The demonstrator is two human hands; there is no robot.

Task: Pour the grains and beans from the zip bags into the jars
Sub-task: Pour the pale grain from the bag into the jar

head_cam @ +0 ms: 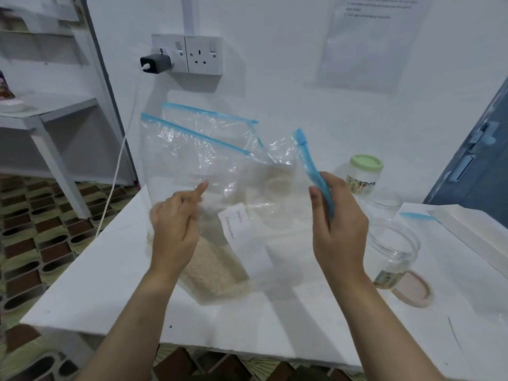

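Near table (pixel 82 292) edge, both hands' grip on zip bag (pixel 220 204)

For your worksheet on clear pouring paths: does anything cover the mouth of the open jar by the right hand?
Nothing visible does: the open jar has its lid off, and the pink lid lies beside its base.

Paper notice (pixel 376 37): top cut by the frame edge; print too small and blurred to read.
Shelf (pixel 41 111): left part out of frame; items on it blurred, kind not clear.
Bag (pixel 214 204): left edge hidden behind the left hand (pixel 176 229) fingers (pixel 200 188).
Open jar (pixel 395 251): label too blurred to read.
Lidded jar (pixel 364 174): near side partly hidden behind the right hand (pixel 338 226); label unreadable.
Both forearms: cut by the bottom edge.
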